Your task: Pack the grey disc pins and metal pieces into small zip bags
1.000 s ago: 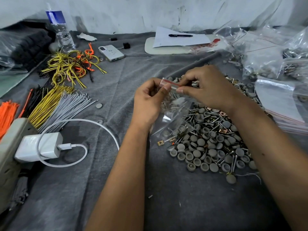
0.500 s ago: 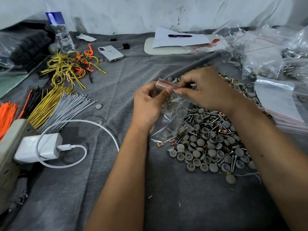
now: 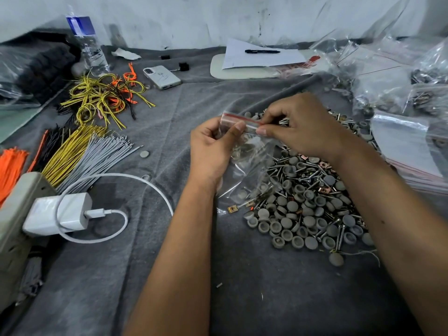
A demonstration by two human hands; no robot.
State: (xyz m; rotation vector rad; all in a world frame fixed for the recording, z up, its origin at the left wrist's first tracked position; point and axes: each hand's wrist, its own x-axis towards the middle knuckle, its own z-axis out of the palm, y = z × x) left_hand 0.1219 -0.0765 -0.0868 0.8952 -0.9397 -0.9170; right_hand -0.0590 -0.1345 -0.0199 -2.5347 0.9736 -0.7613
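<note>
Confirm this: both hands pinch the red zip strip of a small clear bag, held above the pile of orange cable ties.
Not quite. In the head view, the left hand and right hand do pinch the small clear bag at its red zip strip, but beside the pile of grey disc pins.

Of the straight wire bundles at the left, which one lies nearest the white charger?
The grey bundle: its near ends reach the white charger, while the yellow, black and orange bundles lie farther left.

A white charger (image 3: 58,214) lies near grey cable ties (image 3: 106,156); phone (image 3: 162,77) beside yellow wires (image 3: 97,98).
</note>
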